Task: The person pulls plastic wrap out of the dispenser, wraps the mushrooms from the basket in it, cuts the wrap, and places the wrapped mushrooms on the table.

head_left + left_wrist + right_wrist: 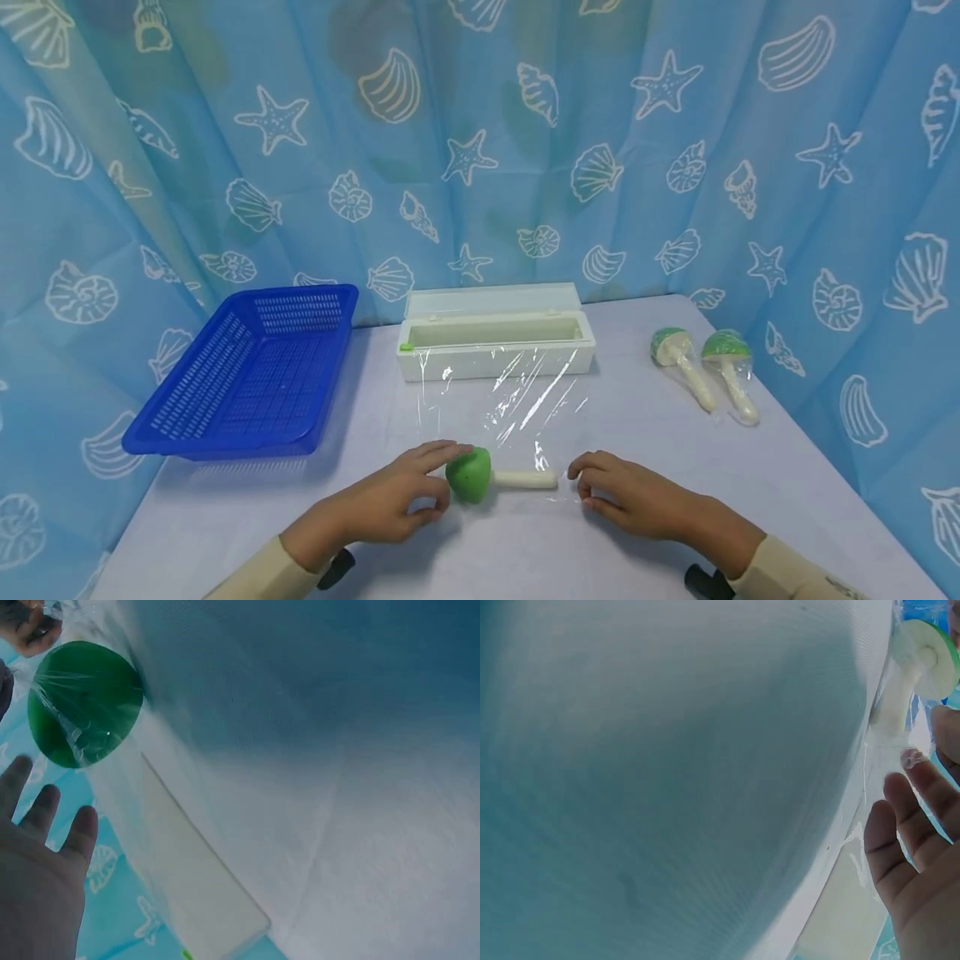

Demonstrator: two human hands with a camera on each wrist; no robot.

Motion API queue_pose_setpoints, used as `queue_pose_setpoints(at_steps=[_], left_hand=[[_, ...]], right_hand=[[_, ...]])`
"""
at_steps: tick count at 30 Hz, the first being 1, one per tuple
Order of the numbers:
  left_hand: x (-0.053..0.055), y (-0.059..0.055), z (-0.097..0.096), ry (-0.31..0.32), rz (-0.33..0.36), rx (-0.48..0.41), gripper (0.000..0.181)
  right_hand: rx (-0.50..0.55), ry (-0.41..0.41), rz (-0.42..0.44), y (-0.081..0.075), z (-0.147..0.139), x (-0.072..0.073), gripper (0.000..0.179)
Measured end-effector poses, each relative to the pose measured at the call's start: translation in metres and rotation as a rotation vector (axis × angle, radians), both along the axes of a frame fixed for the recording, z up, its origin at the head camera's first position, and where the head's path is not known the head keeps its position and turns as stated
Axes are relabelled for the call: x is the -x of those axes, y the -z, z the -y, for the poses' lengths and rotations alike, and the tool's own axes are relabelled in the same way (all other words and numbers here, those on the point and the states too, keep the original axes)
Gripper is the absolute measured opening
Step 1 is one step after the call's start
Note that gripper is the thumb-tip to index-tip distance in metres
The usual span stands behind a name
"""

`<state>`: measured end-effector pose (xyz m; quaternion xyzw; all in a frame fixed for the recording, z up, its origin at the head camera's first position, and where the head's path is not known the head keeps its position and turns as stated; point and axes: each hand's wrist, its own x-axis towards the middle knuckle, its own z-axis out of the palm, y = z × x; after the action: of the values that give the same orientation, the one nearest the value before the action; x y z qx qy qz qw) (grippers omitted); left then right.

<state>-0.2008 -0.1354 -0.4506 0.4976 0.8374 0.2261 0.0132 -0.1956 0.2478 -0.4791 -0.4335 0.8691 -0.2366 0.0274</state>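
A mushroom-shaped object with a green cap [468, 475] and a cream stem [525, 480] lies on its side, with clear cling film [517, 408] about it. My left hand [397, 496] is beside the cap, thumb and forefinger drawn together at the film; its other fingers are extended in the left wrist view. Past the stem's end, my right hand [630, 496] pinches the film, which wrinkles over a fingertip [913, 757]. The film runs back to a white dispenser box [495, 362] with its lid raised.
To the left stands a blue plastic basket [330, 400]. Two similar green-capped mushroom shapes, one [682, 367] beside the other [731, 375], lie film-wrapped at the right. A blue shell-patterned curtain [480, 208] hangs behind the white-covered table [622, 400].
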Motion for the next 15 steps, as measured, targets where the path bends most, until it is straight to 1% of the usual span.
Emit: queue_pose_setpoints(at_steps=[1,3,6,8,9,12,15], left_hand=[[0.001,0.001,-0.001,0.007,0.023,-0.008,0.022],[0.003,0.004,-0.002,0.022,0.081,-0.055,0.021],[0.004,0.006,-0.002,0.013,0.177,-0.152,0.020],[0.006,0.007,-0.002,-0.016,0.220,-0.204,0.019],[0.006,0.008,-0.002,-0.036,0.226,-0.217,0.018],[0.009,0.009,-0.002,-0.110,0.238,-0.223,0.019],[0.014,0.010,-0.002,-0.167,0.258,-0.224,0.021]], right_hand=[[-0.011,0.017,0.032,0.000,0.000,0.000,0.007],[-0.029,0.058,0.110,0.000,0.000,0.001,0.003],[-0.015,0.120,0.199,0.000,-0.001,0.004,0.003],[0.001,0.158,0.240,0.001,-0.002,0.007,0.004],[0.005,0.176,0.253,0.002,-0.003,0.009,0.004],[0.018,0.218,0.289,0.003,-0.004,0.015,0.003],[0.025,0.267,0.318,0.005,-0.002,0.021,0.004]])
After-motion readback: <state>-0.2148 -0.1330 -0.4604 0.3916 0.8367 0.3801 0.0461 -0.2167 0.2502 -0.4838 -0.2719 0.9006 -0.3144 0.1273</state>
